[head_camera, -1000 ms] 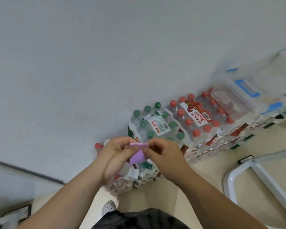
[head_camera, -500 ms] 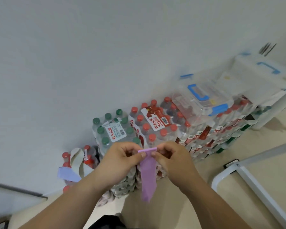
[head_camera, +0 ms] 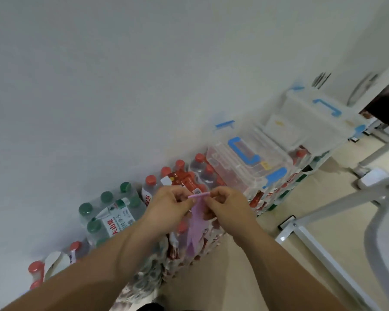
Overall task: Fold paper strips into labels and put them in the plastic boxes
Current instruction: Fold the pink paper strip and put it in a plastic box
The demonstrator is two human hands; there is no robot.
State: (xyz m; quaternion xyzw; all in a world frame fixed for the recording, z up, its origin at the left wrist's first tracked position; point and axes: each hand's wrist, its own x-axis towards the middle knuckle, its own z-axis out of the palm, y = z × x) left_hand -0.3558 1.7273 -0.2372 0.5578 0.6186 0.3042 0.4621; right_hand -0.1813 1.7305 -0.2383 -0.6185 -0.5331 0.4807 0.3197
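Observation:
A purple paper strip (head_camera: pixel 195 223) hangs down between my two hands, its top edge folded over into a narrow band. My left hand (head_camera: pixel 166 206) pinches the left end of that fold and my right hand (head_camera: pixel 226 206) pinches the right end. A clear plastic box with blue handle and clips (head_camera: pixel 249 158) sits closed on top of bottle packs, up and right of my hands. A second, larger clear box with blue handle (head_camera: pixel 312 117) stands farther right along the wall.
Shrink-wrapped packs of water bottles with green caps (head_camera: pixel 108 209) and red caps (head_camera: pixel 184 176) line the wall. A white metal frame (head_camera: pixel 319 250) lies on the beige floor at the right. A white desk leg (head_camera: pixel 368 162) is beyond it.
The view has swung right, so the boxes show more fully. The strip, bunched a second ago, hangs unrolled below the folded top edge. Both hands keep pinching it.

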